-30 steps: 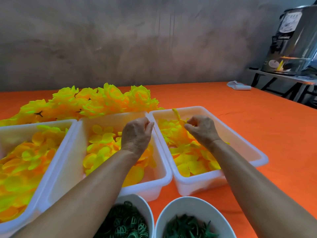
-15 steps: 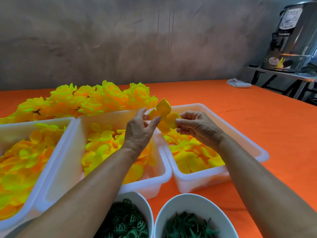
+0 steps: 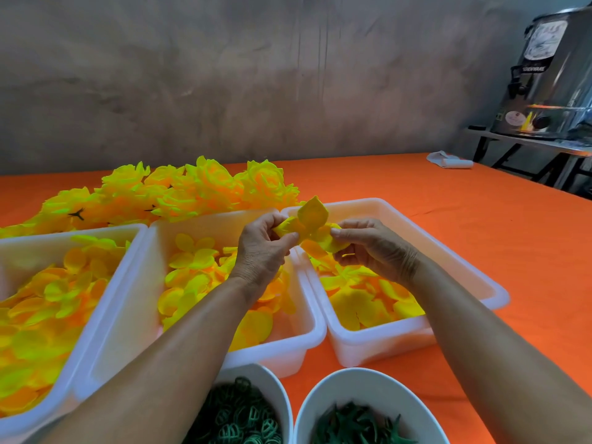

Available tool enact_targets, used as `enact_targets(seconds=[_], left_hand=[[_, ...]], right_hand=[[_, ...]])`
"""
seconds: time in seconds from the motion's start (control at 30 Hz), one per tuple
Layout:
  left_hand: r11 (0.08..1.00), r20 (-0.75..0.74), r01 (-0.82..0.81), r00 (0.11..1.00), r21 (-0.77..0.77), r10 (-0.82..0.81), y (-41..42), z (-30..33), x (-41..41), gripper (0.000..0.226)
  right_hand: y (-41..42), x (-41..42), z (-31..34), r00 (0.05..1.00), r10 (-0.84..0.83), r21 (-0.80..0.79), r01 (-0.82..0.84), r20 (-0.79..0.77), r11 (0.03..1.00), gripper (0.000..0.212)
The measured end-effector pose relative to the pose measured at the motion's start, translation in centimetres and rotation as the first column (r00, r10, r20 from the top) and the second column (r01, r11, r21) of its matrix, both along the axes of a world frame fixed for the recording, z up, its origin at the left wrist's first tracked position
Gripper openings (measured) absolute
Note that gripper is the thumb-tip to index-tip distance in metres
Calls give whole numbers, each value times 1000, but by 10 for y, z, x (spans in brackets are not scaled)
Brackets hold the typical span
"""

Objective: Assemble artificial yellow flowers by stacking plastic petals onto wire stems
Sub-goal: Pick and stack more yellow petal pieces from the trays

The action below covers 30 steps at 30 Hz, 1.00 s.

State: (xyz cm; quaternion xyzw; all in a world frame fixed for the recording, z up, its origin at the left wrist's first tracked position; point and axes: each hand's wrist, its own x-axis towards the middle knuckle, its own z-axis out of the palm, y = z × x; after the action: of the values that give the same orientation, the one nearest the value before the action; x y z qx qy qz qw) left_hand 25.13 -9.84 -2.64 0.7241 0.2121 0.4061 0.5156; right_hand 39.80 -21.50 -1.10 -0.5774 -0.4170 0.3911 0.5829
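Note:
My left hand [image 3: 261, 251] and my right hand [image 3: 374, 248] hold a yellow petal piece [image 3: 312, 219] between them, above the gap between the middle bin and the right bin. Left thumb and fingers pinch its left side; right fingertips pinch its right lobe. One petal stands upright. No wire stem is visible. Three white bins hold loose yellow petals: left bin [image 3: 105, 302], middle bin [image 3: 298, 341], right bin [image 3: 493, 293]. A pile of finished yellow flowers [image 3: 198, 190] lies behind the bins.
Two white bowls stand at the near edge, one with green rings [image 3: 243, 415], one with dark green leaf parts [image 3: 352, 424]. The orange tablecloth [image 3: 480, 225] stretches right. A folded white cloth [image 3: 448, 161] lies far right. A steel urn [image 3: 551, 78] stands on a side table.
My right hand lifted a petal piece out of the right bin and brought it to my left hand; both hands now hold it slightly higher, closer together.

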Motion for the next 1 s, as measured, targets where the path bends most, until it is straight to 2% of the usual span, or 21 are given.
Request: enact_targets(seconds=[0.07, 0.2, 0.3, 0.37, 0.53, 0.67, 0.7, 0.8, 0.83, 0.93, 1.0], left_hand=[[1000, 15, -23, 1000, -3, 23, 1, 0, 0, 21], [999, 7, -31, 999, 35, 31, 1, 0, 1, 22], [998, 4, -22, 1000, 58, 22, 1, -1, 1, 15], [997, 3, 0, 1000, 76, 0, 0, -2, 2, 9], [993, -11, -6, 1000, 117, 7, 0, -3, 4, 16], [932, -28, -253, 963, 260, 269, -1, 0, 3, 30], [932, -20, -245, 965, 268, 260, -3, 1, 2, 27], [991, -82, 28, 997, 132, -17, -14, 2, 4, 27], [993, -97, 72, 993, 97, -62, -17, 2, 4, 30], [998, -39, 54, 998, -21, -55, -14, 5, 3, 32], [997, -2, 39, 999, -73, -39, -11, 4, 1, 31]], right_hand=[[0, 0, -1, 999, -9, -14, 9, 42, 1000, 12], [1, 0, -5, 967, -169, 78, 157, 191, 985, 6], [2, -1, -6, 956, -203, 122, 181, 212, 976, 5], [3, -1, -6, 945, -232, 133, 206, 231, 970, 13], [5, -2, -8, 933, -265, 173, 227, 244, 958, 23], [7, 1, -8, 894, -404, 264, 349, 194, 899, 33], [8, 0, -8, 888, -420, 277, 362, 187, 890, 34], [9, -8, -2, 907, -370, 324, 295, 203, 899, 32], [9, -11, 2, 912, -332, 337, 243, 240, 910, 30], [9, -19, 12, 882, -245, 297, 127, 403, 946, 22], [9, -23, 9, 892, -189, 254, 87, 411, 963, 13]])
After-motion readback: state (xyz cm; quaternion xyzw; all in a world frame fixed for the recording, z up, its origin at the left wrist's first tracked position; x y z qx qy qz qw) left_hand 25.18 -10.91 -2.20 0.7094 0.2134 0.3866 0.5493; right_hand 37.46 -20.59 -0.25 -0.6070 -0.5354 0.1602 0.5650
